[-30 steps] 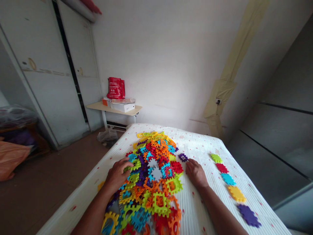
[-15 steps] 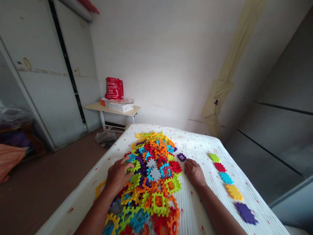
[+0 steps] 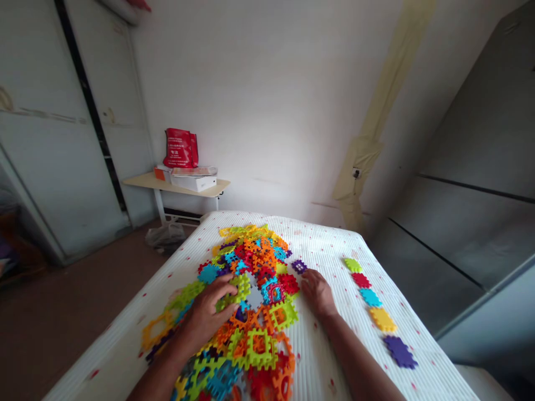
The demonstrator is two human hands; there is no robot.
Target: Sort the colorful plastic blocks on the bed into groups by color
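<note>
A big heap of coloured interlocking plastic tiles lies on a white ribbed mattress. My left hand rests on the heap's left side, fingers curled around a lime-green tile. At the heap's right edge my right hand lies palm down on the mattress, its fingers bent, just below a lone purple tile. To the right, several single tiles sit in a row: green, red, blue, yellow, purple.
A small side table with a red bag and a white box stands against the far wall. Grey wardrobe doors are on the left across a brown floor. A grey panel runs close along the mattress's right side.
My left hand has slid right and toward me across the heap, spreading tiles out to the left and closing on a lime-green tile. The view has swung slightly. My right hand has hardly moved.
</note>
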